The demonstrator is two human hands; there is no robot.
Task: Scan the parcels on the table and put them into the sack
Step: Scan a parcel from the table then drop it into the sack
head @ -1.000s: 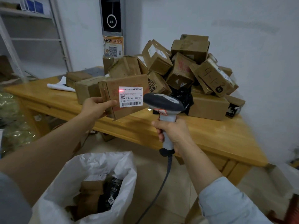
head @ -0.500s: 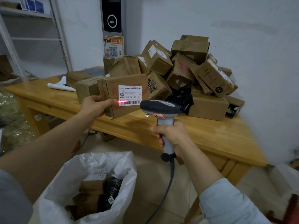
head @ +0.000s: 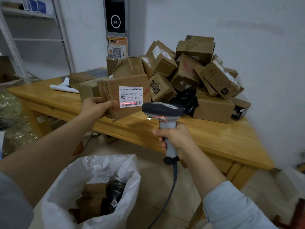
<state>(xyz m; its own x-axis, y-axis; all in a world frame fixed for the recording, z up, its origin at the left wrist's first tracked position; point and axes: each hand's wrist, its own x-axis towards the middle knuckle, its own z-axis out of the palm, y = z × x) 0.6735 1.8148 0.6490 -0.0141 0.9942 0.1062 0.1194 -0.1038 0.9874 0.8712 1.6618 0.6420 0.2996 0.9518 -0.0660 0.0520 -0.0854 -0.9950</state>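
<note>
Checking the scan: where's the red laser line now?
Head view, centre: the red laser line crosses the lower barcode on the box in the left hand, just left of the scanner.

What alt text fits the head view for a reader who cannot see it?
A person's left hand holds a brown cardboard parcel while the right hand aims a grey handheld scanner, its red line on the white label's barcode. An open white sack stands below, by a wooden table piled with boxes.
</note>
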